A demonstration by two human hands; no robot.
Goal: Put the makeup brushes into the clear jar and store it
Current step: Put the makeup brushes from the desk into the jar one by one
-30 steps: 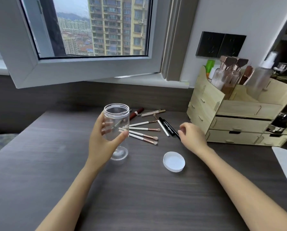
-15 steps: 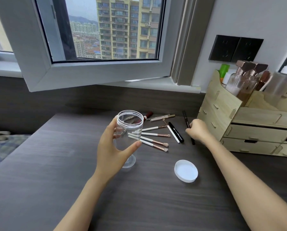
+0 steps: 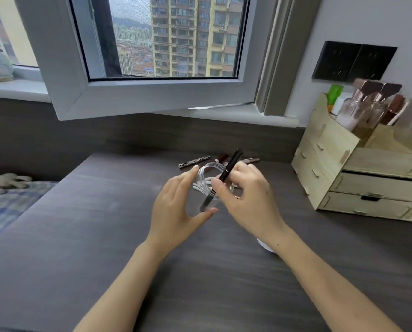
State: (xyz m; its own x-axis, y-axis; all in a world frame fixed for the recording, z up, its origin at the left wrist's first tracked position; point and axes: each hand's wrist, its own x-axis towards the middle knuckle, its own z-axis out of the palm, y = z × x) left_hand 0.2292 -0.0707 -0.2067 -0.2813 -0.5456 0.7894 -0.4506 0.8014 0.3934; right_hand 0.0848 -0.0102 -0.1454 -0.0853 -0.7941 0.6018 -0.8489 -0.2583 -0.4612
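My left hand [image 3: 176, 207] grips the clear jar [image 3: 206, 185] and holds it above the dark desk [image 3: 85, 236]. My right hand [image 3: 250, 200] pinches a black makeup brush [image 3: 229, 167] that stands tilted, its lower end inside the jar's mouth. Several more brushes [image 3: 195, 162] lie on the desk behind the jar, mostly hidden by my hands. The jar's white lid [image 3: 263, 245] peeks out from under my right wrist.
A wooden drawer organiser [image 3: 358, 173] with bottles on top stands at the right. An open window sash [image 3: 137, 97] hangs over the back of the desk. At the left edge is a checked bedcover [image 3: 6, 207].
My right hand picked a black brush off the desk and carried it left into the jar's mouth. The left hand kept hold of the jar, raised off the desk.
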